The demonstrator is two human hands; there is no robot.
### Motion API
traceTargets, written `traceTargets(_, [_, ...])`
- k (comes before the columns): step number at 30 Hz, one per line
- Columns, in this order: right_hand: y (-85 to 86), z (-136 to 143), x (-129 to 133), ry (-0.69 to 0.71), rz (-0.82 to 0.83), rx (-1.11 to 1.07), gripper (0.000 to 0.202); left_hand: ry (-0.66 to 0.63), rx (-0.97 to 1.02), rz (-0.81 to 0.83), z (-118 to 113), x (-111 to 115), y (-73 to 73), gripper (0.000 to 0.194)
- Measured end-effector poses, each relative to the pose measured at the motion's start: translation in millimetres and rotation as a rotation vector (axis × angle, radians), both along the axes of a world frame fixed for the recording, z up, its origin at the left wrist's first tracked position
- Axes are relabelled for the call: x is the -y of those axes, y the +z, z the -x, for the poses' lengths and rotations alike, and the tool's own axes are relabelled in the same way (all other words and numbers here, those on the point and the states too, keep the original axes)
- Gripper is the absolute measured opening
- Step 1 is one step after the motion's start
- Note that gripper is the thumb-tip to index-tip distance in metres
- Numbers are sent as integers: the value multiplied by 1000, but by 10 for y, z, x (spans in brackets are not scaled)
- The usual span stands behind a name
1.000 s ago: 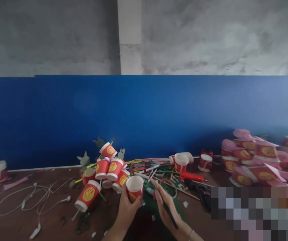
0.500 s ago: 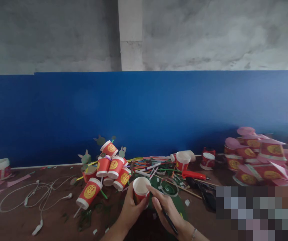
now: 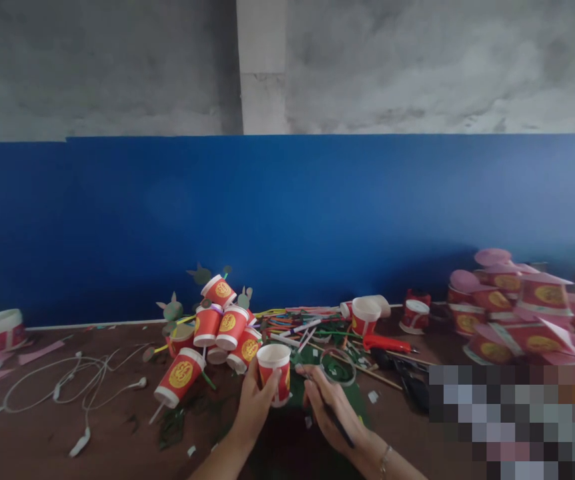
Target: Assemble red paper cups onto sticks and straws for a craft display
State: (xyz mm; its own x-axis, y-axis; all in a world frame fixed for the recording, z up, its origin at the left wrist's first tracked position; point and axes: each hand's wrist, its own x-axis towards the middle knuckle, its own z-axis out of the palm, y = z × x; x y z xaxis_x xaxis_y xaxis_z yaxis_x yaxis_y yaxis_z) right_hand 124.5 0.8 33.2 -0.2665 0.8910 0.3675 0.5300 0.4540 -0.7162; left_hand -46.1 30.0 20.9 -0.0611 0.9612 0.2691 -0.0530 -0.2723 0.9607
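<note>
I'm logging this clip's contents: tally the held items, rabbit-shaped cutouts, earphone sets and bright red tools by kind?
Cup in left hand: 1
Black tool in right hand: 1
Rabbit cutouts: 3
White earphone set: 1
Red tool: 1
Total: 7

A red cup (image 3: 273, 365), white-rimmed and open, held nearly upright near a slim black tool (image 3: 340, 427), slanted, partly hidden
</note>
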Motion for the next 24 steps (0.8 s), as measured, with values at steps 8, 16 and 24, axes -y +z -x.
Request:
traceTargets(8, [88,45,37,32,-91,137,39,54,-56,-31,2,3,2,45])
traceTargets(16, [105,50,27,-20,-106,229,40,81,-91,-62,5,-1,1,44])
traceTargets(24, [110,27,33,-27,-113,271,39,119,-137,-106,-2,8,-36,56])
